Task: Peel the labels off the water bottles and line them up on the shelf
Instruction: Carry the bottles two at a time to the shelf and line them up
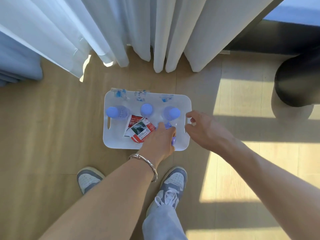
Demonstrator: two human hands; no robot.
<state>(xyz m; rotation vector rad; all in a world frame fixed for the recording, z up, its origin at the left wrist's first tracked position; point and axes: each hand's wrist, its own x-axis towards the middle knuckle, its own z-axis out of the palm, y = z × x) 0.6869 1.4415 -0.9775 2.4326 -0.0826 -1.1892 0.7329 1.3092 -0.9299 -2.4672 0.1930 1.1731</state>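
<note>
I was at the peeling step, with nothing yet taken to a shelf, and no shelf was in sight. My left hand [159, 137] was down in the white tray [180, 101] on the wooden floor, fingers curled round a fourth bottle [173, 140]. Only a blue end of it and some crinkled clear plastic showed past my knuckles. My right hand [202, 129] hung open, fingers loosely spread and holding nothing, just beside the slot handle on the tray's right side. A loose red-and-white label [138, 128] lay flat in the tray, its edge against my left hand. Beyond it, three upright bottles [146, 110] stood in a row near the far wall, clear-bodied with blue caps. From straight above I could not tell whether their sides were bare. I judged the next move called for lifting the gripped bottle clear, then using my free hand either to strip its wrap or to steady the tray.
</note>
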